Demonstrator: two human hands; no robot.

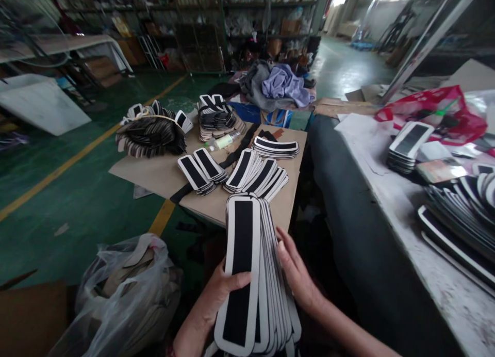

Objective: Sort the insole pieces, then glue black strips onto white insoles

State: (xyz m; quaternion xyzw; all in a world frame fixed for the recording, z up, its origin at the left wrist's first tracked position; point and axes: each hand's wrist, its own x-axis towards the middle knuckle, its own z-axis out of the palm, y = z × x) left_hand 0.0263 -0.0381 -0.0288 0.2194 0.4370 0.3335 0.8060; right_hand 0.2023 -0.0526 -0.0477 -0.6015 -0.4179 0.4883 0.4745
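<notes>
Fanned stack (pixel 243 233): white-bordered panels with black centres, at 6 o'clock in our view, in front of the cardboard-covered tabletop (pixel 149 172)
Left grip (pixel 220 290): grasping the stack, our thumb across the front panel
Right grip (pixel 297 274): at 3 o'clock of the stack, beside its edge, our fingers nearly straight; we cannot tell whether it grasps
Banded bundle (pixel 150 135): at 10 o'clock, on the cardboard-covered tabletop
White tabletop (pixel 402 202): at 3 o'clock, carrying a red plastic bag (pixel 466 112)
Clear plastic bag (pixel 131 295): between 7 and 8 o'clock
</notes>
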